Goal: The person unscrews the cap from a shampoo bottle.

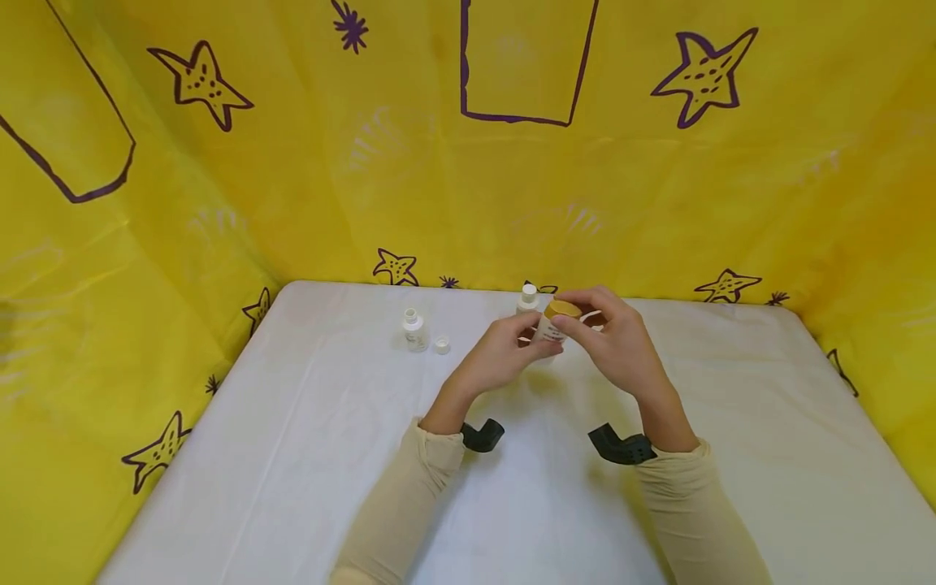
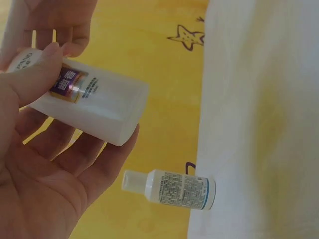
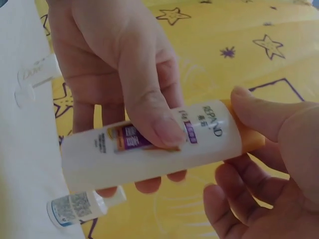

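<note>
Room lies between the loose cap (image 1: 442,345) and left fingers (image 1: 517,323), but a bottle (image 1: 528,301) stands behind them.

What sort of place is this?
Likely a curtained-off recording booth: yellow starfish-patterned fabric walls line three visible sides of a white-covered table, and black angular wrist-worn pieces suggest filming.

A white-covered table (image 1: 292,455) with rounded far corners carries the things; toward its far left stands a small white Dove bottle (image 1: 414,333), upright, its neck uncapped; a white screw cap (image 1: 442,345) lies just beside it; near the far edge stands a white-capped bottle (image 2: 184,190), upright, its label densely printed above a blue band.
</note>
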Available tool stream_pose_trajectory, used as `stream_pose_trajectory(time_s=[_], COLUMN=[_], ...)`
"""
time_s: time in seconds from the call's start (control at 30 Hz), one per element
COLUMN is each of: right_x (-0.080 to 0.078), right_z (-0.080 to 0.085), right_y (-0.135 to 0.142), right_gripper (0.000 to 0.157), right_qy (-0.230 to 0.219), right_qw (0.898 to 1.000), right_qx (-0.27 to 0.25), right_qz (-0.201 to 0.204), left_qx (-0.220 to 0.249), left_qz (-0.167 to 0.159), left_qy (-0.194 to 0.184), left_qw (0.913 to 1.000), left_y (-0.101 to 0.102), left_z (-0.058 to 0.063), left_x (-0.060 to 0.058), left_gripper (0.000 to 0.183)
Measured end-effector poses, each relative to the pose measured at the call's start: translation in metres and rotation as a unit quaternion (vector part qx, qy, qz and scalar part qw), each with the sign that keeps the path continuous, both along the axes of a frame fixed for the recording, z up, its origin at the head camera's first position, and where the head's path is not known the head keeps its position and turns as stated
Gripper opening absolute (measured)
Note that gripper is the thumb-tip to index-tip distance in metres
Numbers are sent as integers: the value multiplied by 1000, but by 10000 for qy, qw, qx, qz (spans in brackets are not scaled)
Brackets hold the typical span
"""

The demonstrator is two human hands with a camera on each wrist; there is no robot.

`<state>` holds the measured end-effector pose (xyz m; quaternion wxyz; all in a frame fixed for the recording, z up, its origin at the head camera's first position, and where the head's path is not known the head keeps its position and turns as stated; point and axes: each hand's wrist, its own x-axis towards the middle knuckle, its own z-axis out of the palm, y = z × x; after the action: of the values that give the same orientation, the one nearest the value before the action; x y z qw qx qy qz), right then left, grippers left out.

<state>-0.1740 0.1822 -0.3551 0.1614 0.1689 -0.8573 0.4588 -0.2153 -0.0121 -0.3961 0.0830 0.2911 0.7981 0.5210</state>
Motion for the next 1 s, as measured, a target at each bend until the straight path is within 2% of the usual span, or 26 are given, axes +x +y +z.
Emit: stream_pose_trajectory(time_s=[0.13,0.27,0.37,0.53,0.77,1.0], right_x=[1,2,3,4,2,-1], right_z=[1,1,1,1,-2,-5], right_y=[7,8,9,8,7,12], right_gripper=[32,31,30,29,31,28], right_qy=[19,92,189,349,330,121], right_qw=[9997,9990,9985,9972,9947,9869], right_qx=[131,165,150,66,59,-112], right_qz=[220,402,483,652,971,1604], left_qx=[-218,-268,-238,-245,-358,-476], left_qz=[-197,-339,-458,-654,-829,-1057], left_qy=[130,160,98,-52,-200,-465], left_qw=[9995,9989,9986,9975,9957,9922], left_y=[-3,-7,-9,-13,-17,-20], left_z=[5,7,9,11,11,9], left_x=[0,0,1,1,-1,-4], left_gripper=[29,23,16,24,27,31])
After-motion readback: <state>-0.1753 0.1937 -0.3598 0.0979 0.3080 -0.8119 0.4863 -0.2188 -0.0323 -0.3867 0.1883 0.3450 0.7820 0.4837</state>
